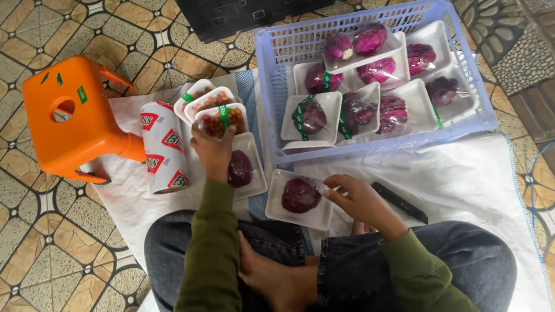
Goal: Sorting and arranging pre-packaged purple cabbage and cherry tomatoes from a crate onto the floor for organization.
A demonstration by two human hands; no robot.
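Note:
My left hand [213, 151] reaches forward and grips the near edge of a white foam tray of small red and orange fruits [220, 119], wrapped and banded in green. Two more such trays [202, 98] lie stacked behind it. Just right of that hand lies a white tray with a purple cabbage piece [240, 169]. My right hand [359, 199] rests on the right edge of another white tray holding a purple cabbage piece [300, 195], fingers curled on its rim. I sit cross-legged on a white sheet [462, 173].
A pale blue plastic crate [474, 124] ahead holds several wrapped trays of purple cabbage [370, 69]. A roll of printed film [163, 147] lies left of the trays, next to an orange plastic stool [69, 115]. A black knife [400, 202] lies right of my right hand. A black crate [243, 14] sits beyond.

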